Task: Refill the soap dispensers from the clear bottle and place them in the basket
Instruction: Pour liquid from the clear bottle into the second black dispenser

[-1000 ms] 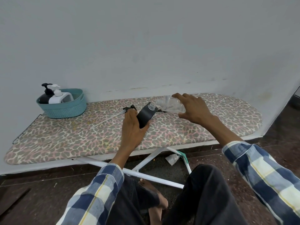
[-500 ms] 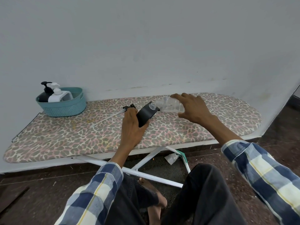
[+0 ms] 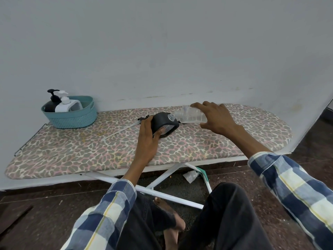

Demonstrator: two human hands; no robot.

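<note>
My left hand (image 3: 148,134) grips a black soap dispenser body (image 3: 164,124) that stands tilted on the ironing board, its open neck facing right. My right hand (image 3: 215,117) holds the clear bottle (image 3: 191,116) nearly on its side, its mouth at the dispenser's neck. The dispenser's black pump head with its long white tube (image 3: 122,130) lies on the board just left of my left hand. A teal basket (image 3: 75,117) at the board's far left holds a black dispenser (image 3: 52,102) and a white dispenser (image 3: 65,105).
The leopard-print ironing board (image 3: 90,150) stands low against a grey wall, on white legs (image 3: 162,193) above a dark floor. My knees and one bare foot (image 3: 171,213) are just below the board's front edge. A crumpled plastic scrap (image 3: 191,175) lies under the board.
The black dispenser has turned a little in my left hand, showing more of its broad side. The clear bottle stays tipped at its neck. Both hands stay in about the same place.
</note>
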